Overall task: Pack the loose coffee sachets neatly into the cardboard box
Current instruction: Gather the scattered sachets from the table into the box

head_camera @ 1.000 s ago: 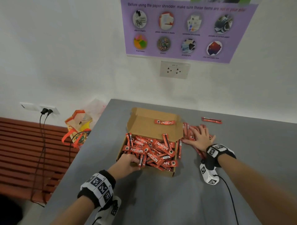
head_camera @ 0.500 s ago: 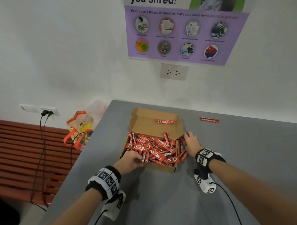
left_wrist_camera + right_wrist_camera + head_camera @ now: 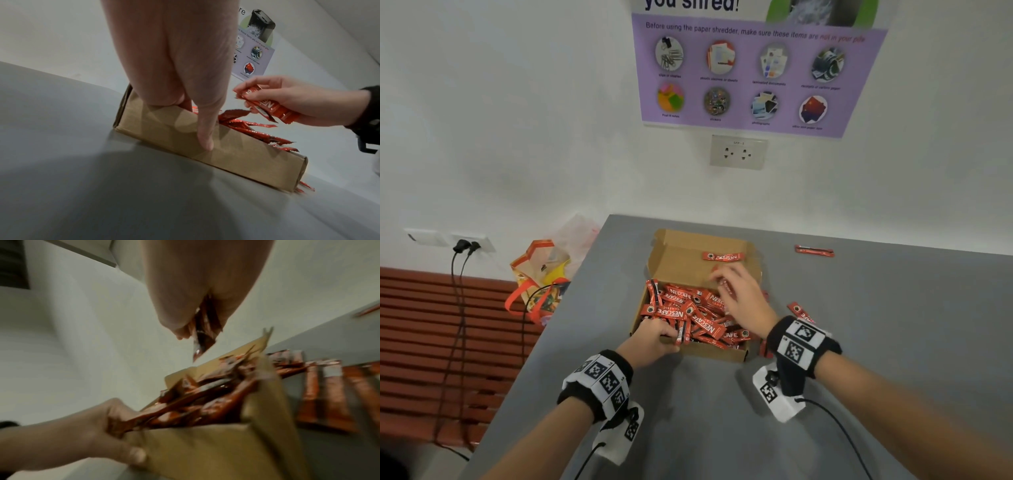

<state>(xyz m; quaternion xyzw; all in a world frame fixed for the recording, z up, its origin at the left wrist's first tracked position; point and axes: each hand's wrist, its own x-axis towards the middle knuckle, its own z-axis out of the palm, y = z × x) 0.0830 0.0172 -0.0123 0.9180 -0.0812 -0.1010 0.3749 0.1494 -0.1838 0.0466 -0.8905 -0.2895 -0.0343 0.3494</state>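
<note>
An open brown cardboard box [image 3: 709, 353] sits on the grey table, heaped with red coffee sachets [image 3: 688, 313]. My left hand [image 3: 654, 337] grips the box's near left wall [image 3: 174, 129], thumb outside, fingers inside. My right hand [image 3: 736, 294] hovers over the box holding a bunch of sachets [image 3: 269, 105] in curled fingers, also seen in the right wrist view [image 3: 203, 331]. One sachet [image 3: 723, 256] lies on the raised lid flap. Loose sachets [image 3: 800, 311] lie on the table right of the box [image 3: 327, 395]. A single sachet [image 3: 814, 250] lies far right.
The table's left edge [image 3: 558, 329] drops to a red slatted bench [image 3: 417, 329]. An orange and yellow bag [image 3: 541, 274] stands by that edge. Cables hang from a wall socket [image 3: 464, 245]. A purple poster [image 3: 753, 72] hangs on the wall behind.
My right hand gathered sachets from the pile right of the box, lifted them and moved left over the box. The left hand stayed on the box wall.
</note>
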